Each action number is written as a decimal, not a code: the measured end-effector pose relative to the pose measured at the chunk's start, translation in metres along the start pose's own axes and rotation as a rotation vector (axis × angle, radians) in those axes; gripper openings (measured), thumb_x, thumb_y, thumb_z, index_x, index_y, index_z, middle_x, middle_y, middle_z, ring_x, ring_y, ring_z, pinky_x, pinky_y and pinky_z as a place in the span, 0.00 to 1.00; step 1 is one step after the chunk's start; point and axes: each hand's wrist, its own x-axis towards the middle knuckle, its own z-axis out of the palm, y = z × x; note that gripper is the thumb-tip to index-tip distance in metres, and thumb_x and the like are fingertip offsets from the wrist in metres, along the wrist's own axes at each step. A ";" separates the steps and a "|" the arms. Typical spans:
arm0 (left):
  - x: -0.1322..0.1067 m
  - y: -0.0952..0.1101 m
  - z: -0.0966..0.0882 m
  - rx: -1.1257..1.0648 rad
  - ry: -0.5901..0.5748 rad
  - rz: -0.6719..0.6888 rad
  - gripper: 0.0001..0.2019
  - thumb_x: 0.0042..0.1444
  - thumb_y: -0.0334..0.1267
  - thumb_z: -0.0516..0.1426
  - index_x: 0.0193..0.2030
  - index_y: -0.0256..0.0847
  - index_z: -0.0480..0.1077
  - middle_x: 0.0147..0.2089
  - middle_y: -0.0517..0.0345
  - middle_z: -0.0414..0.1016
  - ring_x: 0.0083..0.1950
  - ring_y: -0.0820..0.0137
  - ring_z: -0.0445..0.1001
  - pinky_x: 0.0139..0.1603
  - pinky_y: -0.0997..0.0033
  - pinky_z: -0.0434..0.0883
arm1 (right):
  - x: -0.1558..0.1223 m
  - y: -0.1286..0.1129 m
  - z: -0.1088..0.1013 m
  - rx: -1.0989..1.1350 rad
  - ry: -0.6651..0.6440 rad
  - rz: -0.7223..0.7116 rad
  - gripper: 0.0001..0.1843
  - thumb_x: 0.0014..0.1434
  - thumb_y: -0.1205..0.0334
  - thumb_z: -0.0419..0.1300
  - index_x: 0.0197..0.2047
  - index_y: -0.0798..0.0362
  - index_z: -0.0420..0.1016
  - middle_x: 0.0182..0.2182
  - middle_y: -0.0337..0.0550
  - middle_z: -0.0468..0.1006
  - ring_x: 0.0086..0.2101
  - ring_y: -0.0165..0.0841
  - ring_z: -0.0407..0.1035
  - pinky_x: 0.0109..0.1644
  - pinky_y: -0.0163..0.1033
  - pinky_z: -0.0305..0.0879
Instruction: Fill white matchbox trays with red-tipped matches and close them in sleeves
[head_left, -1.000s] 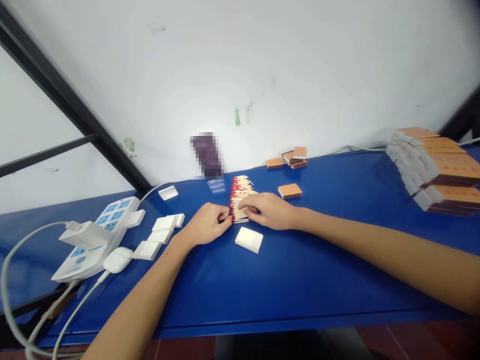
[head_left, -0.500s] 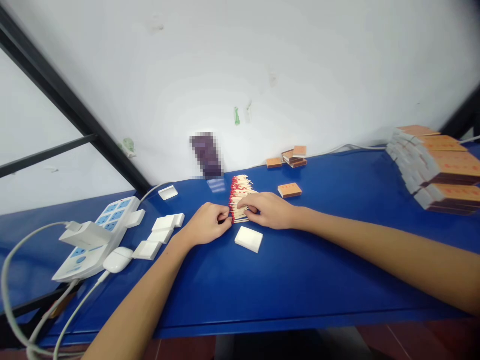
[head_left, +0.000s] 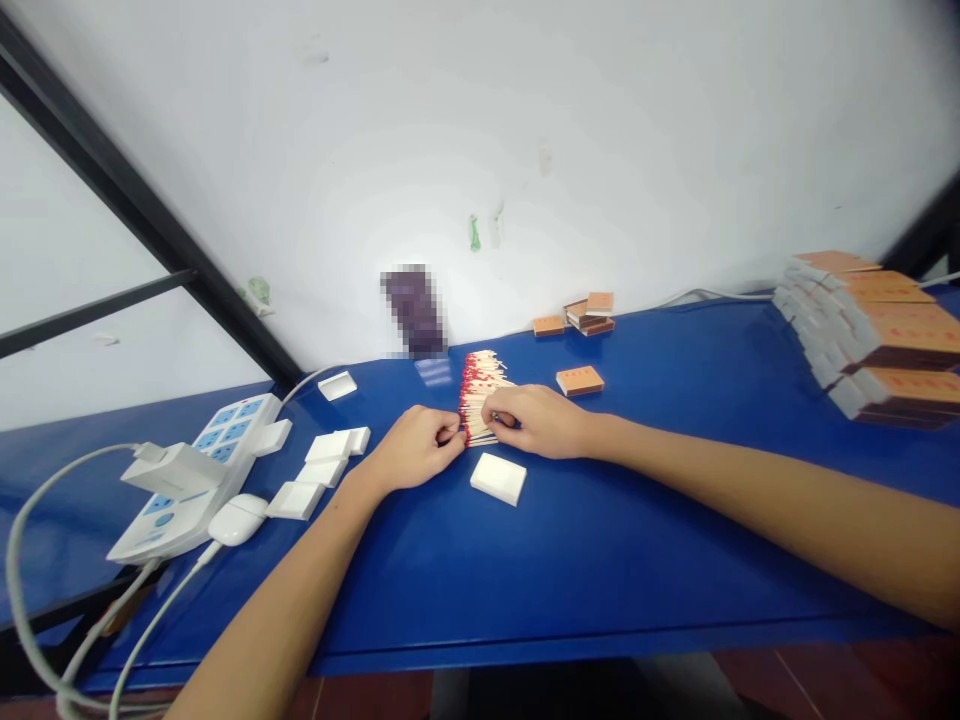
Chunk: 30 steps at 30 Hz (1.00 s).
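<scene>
The left hand (head_left: 416,448) is pinching the near end of the matches (head_left: 480,385) from the red-tipped side and the right hand (head_left: 536,420) is pinching the same bunch opposite, so the pile's sitting right between both sets of fingertips on the blue table (head_left: 600,560). The red print on the orange matchbox (head_left: 579,380) just behind is looking too small to read.

Bare tabletop (head_left: 600,570) nearer than white box (head_left: 498,478)
</scene>
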 end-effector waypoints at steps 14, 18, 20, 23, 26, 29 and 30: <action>0.000 -0.001 0.000 -0.010 0.004 -0.012 0.20 0.62 0.45 0.50 0.22 0.40 0.49 0.21 0.66 0.49 0.24 0.76 0.49 0.27 0.71 0.48 | 0.000 0.001 0.001 0.018 0.014 -0.002 0.04 0.59 0.65 0.55 0.33 0.53 0.70 0.27 0.35 0.71 0.27 0.27 0.60 0.32 0.33 0.50; 0.001 -0.001 0.000 -0.008 0.008 -0.035 0.21 0.63 0.47 0.49 0.22 0.39 0.49 0.21 0.66 0.49 0.24 0.76 0.49 0.27 0.72 0.48 | -0.001 0.001 0.000 0.047 0.005 -0.027 0.04 0.57 0.67 0.57 0.34 0.53 0.73 0.30 0.37 0.74 0.29 0.27 0.62 0.33 0.33 0.52; 0.002 -0.001 0.000 -0.001 0.016 -0.038 0.21 0.64 0.46 0.49 0.22 0.39 0.49 0.20 0.66 0.50 0.24 0.76 0.49 0.27 0.72 0.48 | -0.001 0.001 0.000 0.053 0.007 -0.036 0.05 0.57 0.67 0.57 0.34 0.54 0.74 0.30 0.38 0.74 0.29 0.27 0.63 0.34 0.33 0.53; 0.002 -0.001 0.000 0.005 0.018 -0.034 0.21 0.64 0.46 0.48 0.22 0.39 0.51 0.20 0.66 0.52 0.23 0.76 0.51 0.27 0.72 0.49 | -0.001 0.001 0.000 0.051 0.012 -0.039 0.06 0.57 0.68 0.57 0.34 0.54 0.75 0.29 0.38 0.73 0.28 0.27 0.63 0.33 0.33 0.52; 0.003 -0.001 -0.001 0.005 0.017 -0.038 0.22 0.65 0.47 0.48 0.21 0.39 0.52 0.19 0.65 0.53 0.23 0.76 0.52 0.27 0.72 0.50 | -0.001 0.001 0.000 0.043 0.016 -0.036 0.06 0.57 0.67 0.57 0.35 0.54 0.76 0.29 0.37 0.73 0.28 0.27 0.63 0.33 0.33 0.52; 0.002 0.000 -0.001 0.000 0.021 -0.045 0.22 0.65 0.47 0.48 0.21 0.39 0.52 0.19 0.65 0.54 0.23 0.76 0.52 0.27 0.72 0.50 | -0.001 0.001 0.001 0.029 0.014 -0.047 0.07 0.58 0.67 0.57 0.35 0.54 0.76 0.28 0.38 0.73 0.28 0.27 0.62 0.33 0.33 0.51; 0.002 0.000 -0.001 -0.002 0.023 -0.045 0.22 0.65 0.47 0.48 0.21 0.39 0.52 0.19 0.65 0.54 0.23 0.76 0.52 0.27 0.72 0.50 | -0.001 0.001 0.001 0.022 0.012 -0.050 0.07 0.59 0.66 0.56 0.35 0.54 0.77 0.28 0.38 0.73 0.28 0.27 0.62 0.33 0.33 0.51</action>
